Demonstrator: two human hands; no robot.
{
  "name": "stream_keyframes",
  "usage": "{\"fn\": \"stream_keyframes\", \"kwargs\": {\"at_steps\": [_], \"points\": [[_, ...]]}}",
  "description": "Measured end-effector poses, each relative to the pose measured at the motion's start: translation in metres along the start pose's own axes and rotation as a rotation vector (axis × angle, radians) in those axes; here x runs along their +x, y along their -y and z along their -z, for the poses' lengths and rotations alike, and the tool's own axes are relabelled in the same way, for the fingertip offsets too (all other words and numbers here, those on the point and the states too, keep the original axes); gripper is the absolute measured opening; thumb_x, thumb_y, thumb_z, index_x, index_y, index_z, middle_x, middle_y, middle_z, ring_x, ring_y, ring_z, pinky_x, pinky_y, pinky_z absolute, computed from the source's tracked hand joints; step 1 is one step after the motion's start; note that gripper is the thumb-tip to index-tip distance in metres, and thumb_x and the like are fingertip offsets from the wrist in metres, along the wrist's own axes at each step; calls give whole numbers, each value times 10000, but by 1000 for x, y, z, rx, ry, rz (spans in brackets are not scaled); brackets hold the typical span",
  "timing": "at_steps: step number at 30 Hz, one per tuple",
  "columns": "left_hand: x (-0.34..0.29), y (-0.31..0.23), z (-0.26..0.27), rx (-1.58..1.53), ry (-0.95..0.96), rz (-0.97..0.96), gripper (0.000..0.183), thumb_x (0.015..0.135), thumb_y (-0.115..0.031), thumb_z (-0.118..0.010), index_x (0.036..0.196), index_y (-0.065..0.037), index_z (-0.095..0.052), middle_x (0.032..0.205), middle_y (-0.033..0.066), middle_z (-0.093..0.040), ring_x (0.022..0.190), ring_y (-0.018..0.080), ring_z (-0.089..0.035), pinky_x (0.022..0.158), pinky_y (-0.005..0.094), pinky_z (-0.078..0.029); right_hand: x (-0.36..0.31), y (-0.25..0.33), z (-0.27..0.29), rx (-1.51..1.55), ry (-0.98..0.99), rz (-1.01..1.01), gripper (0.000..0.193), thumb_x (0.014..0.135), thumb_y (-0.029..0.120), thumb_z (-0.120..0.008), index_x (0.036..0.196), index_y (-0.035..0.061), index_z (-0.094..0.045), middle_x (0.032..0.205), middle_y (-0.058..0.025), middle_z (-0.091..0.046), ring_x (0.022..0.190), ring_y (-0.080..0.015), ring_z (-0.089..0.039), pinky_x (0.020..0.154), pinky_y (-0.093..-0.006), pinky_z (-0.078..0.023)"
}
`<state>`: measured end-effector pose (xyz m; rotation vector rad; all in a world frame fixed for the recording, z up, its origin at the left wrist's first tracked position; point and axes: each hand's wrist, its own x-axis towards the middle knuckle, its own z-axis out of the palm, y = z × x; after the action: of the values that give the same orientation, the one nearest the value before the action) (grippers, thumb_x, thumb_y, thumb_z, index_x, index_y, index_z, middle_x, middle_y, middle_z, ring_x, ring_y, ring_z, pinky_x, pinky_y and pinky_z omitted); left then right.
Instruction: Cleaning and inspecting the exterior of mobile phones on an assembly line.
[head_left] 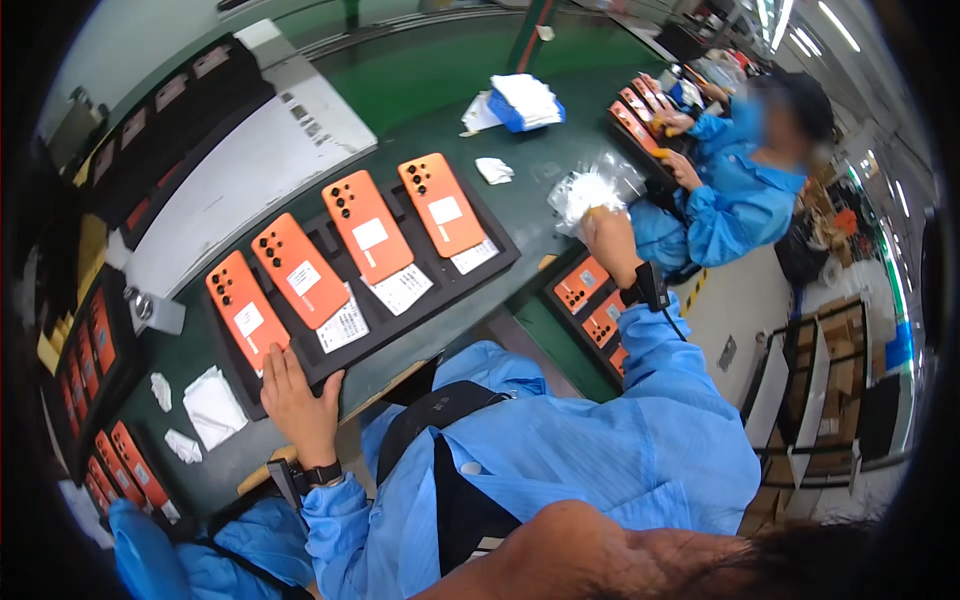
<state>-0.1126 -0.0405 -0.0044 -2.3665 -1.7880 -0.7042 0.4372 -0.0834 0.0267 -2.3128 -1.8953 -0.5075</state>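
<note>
My left hand point(302, 408) rests with its fingers stretched out at the near end of the leftmost orange phone point(243, 308), its thumb apart on the edge of a black foam tray point(385, 325). Three more orange phones stand in a row on the tray: one point(297, 270), another point(366, 226) and the rightmost point(440, 205). White labels are on their backs, and printed white cards point(402, 290) show below them. Off to the right, my right hand point(610, 243) reaches to a clear plastic bag point(590, 192) of white material. Its fingers are curled together there; what they pinch is hidden.
White cloths point(213, 408) lie left of the tray. Beyond it sit a crumpled wipe point(494, 170) and a blue-and-white stack of wipes point(527, 102). Racks of orange phones point(88, 345) stand at the left; another tray point(585, 300) is below my right arm. A co-worker point(740, 180) handles phones at right.
</note>
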Motion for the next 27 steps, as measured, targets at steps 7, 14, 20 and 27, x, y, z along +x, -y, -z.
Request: {"fn": "stream_keyframes", "kwargs": {"at_steps": [7,14,20,27], "points": [[-9,7,2,-179,-91,-31,504,740,-272,-829,1086,6,-590,1410,227,-540,1298,392,-498,998,477,-388,8,19,13,334,-112,-143,405,892,326,-710,1086,-30,-699,980,-253,-709,885,-415,-692,792,-465,-540],[-7,6,4,-221,-120,-23,432,721,-281,-854,945,-21,-590,1377,234,-571,1278,386,-524,964,467,-403,35,88,13,712,-109,-118,380,923,278,-694,1142,-31,-666,971,-213,-722,899,-356,-706,765,-412,-546],[-11,-2,4,-235,-140,0,447,688,-345,-861,895,-44,-602,1333,188,-611,1228,376,-572,949,459,-452,54,147,3,634,0,-120,403,920,298,-687,1155,-28,-654,1004,-212,-703,873,-350,-699,763,-415,-544],[-11,-10,6,-236,-183,71,318,735,-272,-809,847,-52,-608,1260,152,-656,1130,368,-602,920,450,-462,61,148,-18,585,34,-88,389,949,299,-631,1153,-32,-648,1000,-234,-665,912,-414,-656,789,-458,-516]]}}
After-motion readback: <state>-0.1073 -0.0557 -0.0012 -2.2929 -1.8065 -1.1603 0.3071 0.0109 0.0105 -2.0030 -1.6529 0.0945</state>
